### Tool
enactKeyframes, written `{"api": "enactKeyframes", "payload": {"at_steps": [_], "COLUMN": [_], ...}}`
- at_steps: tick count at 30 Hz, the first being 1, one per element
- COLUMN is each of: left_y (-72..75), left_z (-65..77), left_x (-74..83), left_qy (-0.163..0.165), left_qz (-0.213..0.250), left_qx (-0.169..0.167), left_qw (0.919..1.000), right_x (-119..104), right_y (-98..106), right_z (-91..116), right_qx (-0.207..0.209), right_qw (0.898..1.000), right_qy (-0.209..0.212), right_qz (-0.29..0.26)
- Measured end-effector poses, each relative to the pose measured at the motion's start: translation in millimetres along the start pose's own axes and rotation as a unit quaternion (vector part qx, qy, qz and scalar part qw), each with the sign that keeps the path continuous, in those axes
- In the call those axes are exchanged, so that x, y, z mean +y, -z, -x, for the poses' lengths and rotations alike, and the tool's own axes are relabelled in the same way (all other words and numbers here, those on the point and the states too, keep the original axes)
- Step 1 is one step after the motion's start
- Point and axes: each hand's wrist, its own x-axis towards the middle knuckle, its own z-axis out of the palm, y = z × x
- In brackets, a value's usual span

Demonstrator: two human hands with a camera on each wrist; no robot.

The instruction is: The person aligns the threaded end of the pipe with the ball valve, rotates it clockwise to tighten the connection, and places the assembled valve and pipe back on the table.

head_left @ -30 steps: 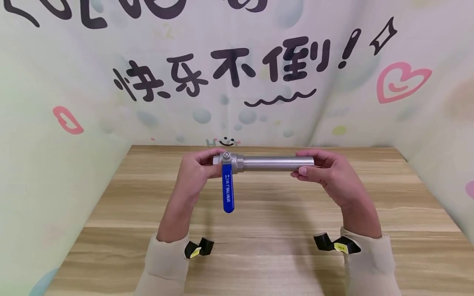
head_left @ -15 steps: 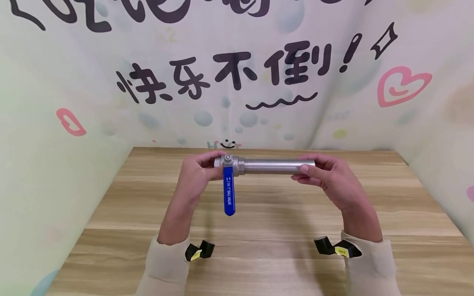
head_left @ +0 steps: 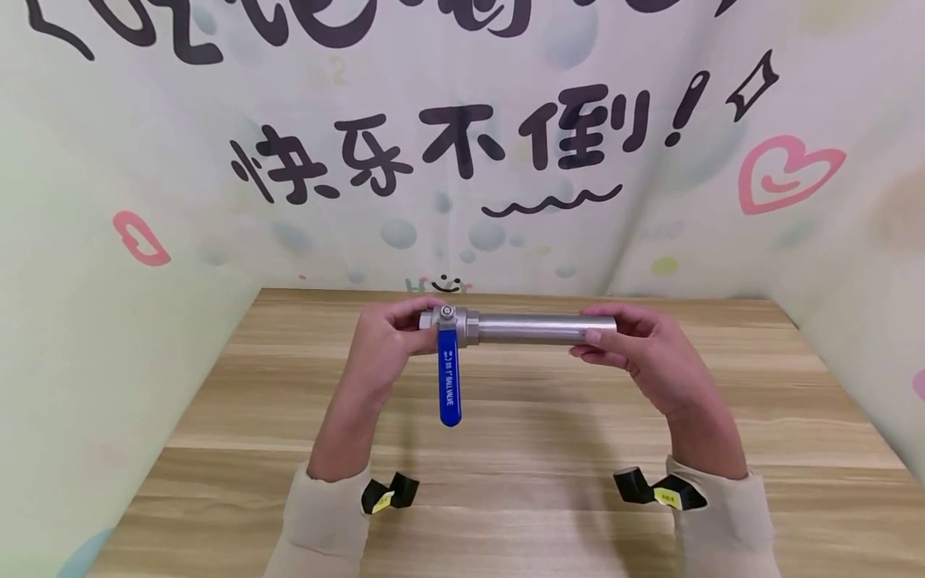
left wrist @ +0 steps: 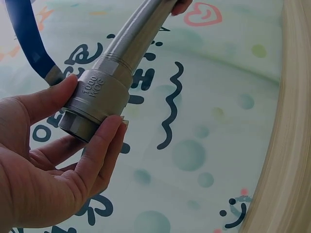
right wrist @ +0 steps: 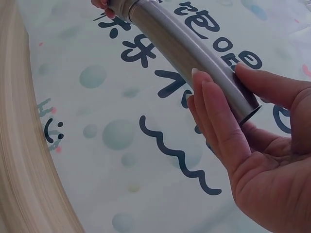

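A steel ball valve (left wrist: 99,92) with a blue lever handle (head_left: 450,377) is joined to a straight steel pipe (head_left: 531,327). The pair is held level above the table, pipe to the right, lever pointing toward the person. My left hand (head_left: 383,345) grips the valve body at its left end, thumb on the near side and fingers beyond; raised lettering shows on the body in the left wrist view. Around the pipe's free right end, my right hand (head_left: 643,345) pinches with thumb and fingers. The open pipe mouth (right wrist: 250,115) shows in the right wrist view.
The wooden table (head_left: 506,514) lies below, with shadows of the arms on it. A white printed cloth backdrop (head_left: 361,241) with dark lettering and hearts hangs behind and at both sides. Black wrist cameras (head_left: 390,493) sit on the light sleeves (head_left: 723,514).
The whole head view has shifted slightly, so the scene sits a little lower. Both hands keep their hold on the valve and pipe, with hardly any other movement.
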Motion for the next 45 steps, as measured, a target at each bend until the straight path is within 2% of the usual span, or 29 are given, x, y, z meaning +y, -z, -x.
{"api": "enactKeyframes", "payload": {"at_steps": [8,16,32,45], "left_y": [-0.4,0.1,-0.9,-1.8], "left_z": [0.8,1.8,1.2,-0.2], "left_x": [1.2,1.2,1.1,-2.1], "left_qy": [0.006,0.009,0.006,0.012], "left_qz": [-0.003,-0.008,-0.008,-0.008], "left_qx": [0.007,0.009,0.008,0.007], "left_qw": [1.0000,0.9999,0.9999,0.9999], "right_x": [-0.6,-0.8,1.7,-1.0], "right_y": [0.6,-1.0,0.4,-3.1], "right_z": [2.9,1.6,-2.1,-1.2], "right_qx": [-0.015,-0.011,0.001,0.018], "right_qw": [1.000,1.000,1.000,0.999], "right_qy": [0.021,0.020,0.005,-0.033], "right_qz": [-0.001,-0.009,-0.003,-0.011]}}
